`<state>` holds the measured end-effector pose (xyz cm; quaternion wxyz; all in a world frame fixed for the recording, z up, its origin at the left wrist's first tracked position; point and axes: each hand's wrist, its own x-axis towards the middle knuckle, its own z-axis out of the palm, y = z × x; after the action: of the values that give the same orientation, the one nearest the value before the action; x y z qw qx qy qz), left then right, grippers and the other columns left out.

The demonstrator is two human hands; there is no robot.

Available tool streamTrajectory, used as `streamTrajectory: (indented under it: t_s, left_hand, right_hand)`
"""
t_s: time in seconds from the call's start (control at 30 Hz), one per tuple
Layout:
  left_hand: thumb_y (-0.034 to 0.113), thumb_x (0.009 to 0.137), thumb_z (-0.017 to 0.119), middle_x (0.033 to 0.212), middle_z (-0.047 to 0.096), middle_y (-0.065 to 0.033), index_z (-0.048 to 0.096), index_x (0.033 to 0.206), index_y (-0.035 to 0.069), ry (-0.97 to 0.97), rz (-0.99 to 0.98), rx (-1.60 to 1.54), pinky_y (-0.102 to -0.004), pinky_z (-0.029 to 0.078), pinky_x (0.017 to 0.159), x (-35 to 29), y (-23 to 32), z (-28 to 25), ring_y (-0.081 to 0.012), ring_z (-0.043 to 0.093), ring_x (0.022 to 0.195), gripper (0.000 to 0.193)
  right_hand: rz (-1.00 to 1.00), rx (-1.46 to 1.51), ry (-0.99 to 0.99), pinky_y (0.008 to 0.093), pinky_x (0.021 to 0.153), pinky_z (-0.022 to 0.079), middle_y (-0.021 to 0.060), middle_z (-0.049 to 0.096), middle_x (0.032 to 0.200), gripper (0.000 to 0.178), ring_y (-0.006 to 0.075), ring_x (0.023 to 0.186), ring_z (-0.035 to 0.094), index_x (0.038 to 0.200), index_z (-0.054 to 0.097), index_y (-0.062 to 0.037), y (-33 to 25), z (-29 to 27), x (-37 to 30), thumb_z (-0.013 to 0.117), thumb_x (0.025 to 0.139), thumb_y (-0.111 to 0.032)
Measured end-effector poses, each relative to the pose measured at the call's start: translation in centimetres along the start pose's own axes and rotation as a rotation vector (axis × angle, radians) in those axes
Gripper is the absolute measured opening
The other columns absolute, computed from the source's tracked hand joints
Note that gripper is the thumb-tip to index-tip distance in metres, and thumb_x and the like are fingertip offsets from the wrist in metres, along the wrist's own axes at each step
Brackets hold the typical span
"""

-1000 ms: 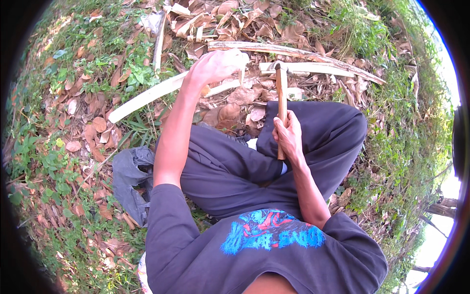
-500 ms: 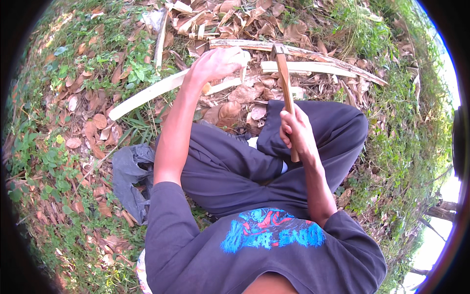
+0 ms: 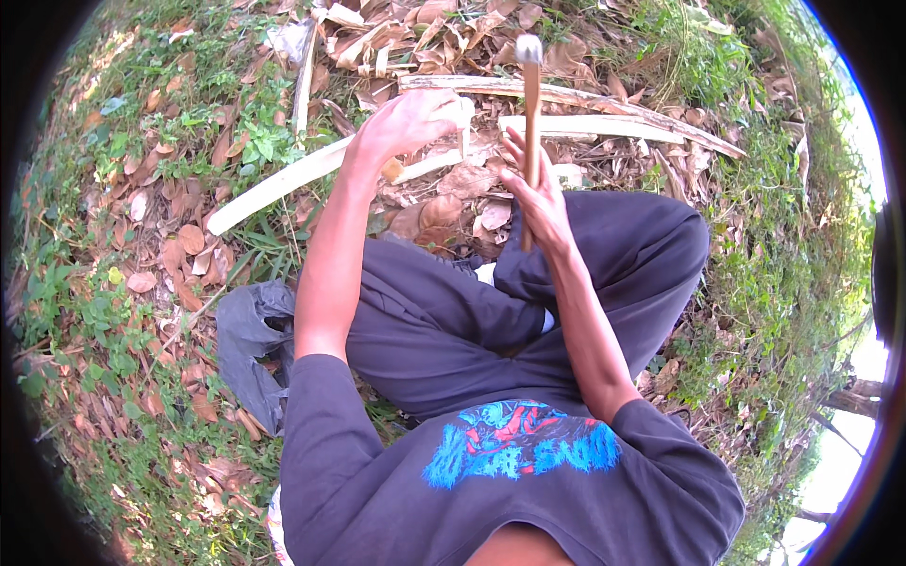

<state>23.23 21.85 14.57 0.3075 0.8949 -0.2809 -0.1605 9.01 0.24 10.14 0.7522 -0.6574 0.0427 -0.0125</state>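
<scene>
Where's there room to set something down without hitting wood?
The leafy ground between the curved pale strip and grey bag, on your left, looks free, as does the grass right of your right knee. Ahead it's crowded: left hand, right hand, wooden-handled tool and long wood pieces.

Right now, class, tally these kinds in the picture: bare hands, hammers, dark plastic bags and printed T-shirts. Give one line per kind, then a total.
Bare hands: 2 (left hand, right hand)
Hammer: 1
Dark plastic bag: 1
Printed T-shirt: 1
Total: 5
</scene>
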Motion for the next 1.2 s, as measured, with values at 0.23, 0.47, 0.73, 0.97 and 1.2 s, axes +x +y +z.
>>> streamTrajectory:
  t_s: [0.23,0.47,0.73,0.97,1.2]
  left_hand:
    - [0.038,0.095,0.063,0.112,0.073,-0.0164,0.066,0.127,0.012,0.027,0.036,-0.027,-0.0456,0.053,0.088,-0.3,1.1,-0.3,-0.0364,0.069,0.101,0.041]
    - [0.034,0.094,0.066,0.11,0.073,-0.0162,0.067,0.126,0.011,0.019,0.06,-0.14,-0.0427,0.053,0.088,-0.2,-0.3,-0.2,-0.0344,0.07,0.099,0.04]
    - [0.029,0.093,0.069,0.109,0.074,-0.0149,0.069,0.123,0.01,0.03,0.078,-0.15,-0.0418,0.053,0.088,0.0,-0.3,-0.2,-0.034,0.07,0.1,0.035]
    - [0.03,0.094,0.068,0.11,0.073,-0.0153,0.068,0.124,0.009,0.011,0.08,-0.14,-0.0427,0.054,0.087,0.1,-0.6,0.0,-0.0352,0.07,0.1,0.037]
    - [0.028,0.097,0.063,0.113,0.073,-0.0131,0.069,0.124,0.008,-0.047,0.108,-0.111,-0.0412,0.054,0.088,0.3,0.0,0.3,-0.0323,0.069,0.1,0.034]
  right_hand:
    - [0.022,0.1,0.021,0.0406,0.111,0.046,0.0199,0.058,0.141,0.066,0.0273,0.129,0.056,0.143,0.047,-0.001,4.6,3.1,6.2,0.08,0.088,-0.017]
    - [-0.011,-0.024,0.071,0.0429,0.107,0.048,0.0197,0.062,0.131,0.064,0.0286,0.125,0.06,0.135,0.053,0.0026,5.0,3.2,6.7,0.083,0.086,-0.025]
    - [0.002,-0.03,0.058,0.0425,0.107,0.048,0.0186,0.064,0.13,0.064,0.028,0.125,0.06,0.134,0.055,0.0023,4.2,3.3,6.8,0.084,0.086,-0.028]
    - [-0.003,-0.004,0.052,0.0438,0.108,0.047,0.0187,0.064,0.131,0.066,0.0297,0.127,0.059,0.135,0.054,0.0023,4.2,3.3,6.6,0.085,0.085,-0.029]
    - [0.012,-0.002,0.054,0.0423,0.107,0.048,0.0189,0.063,0.129,0.063,0.0272,0.122,0.06,0.135,0.053,0.0029,5.4,2.9,6.9,0.083,0.086,-0.024]
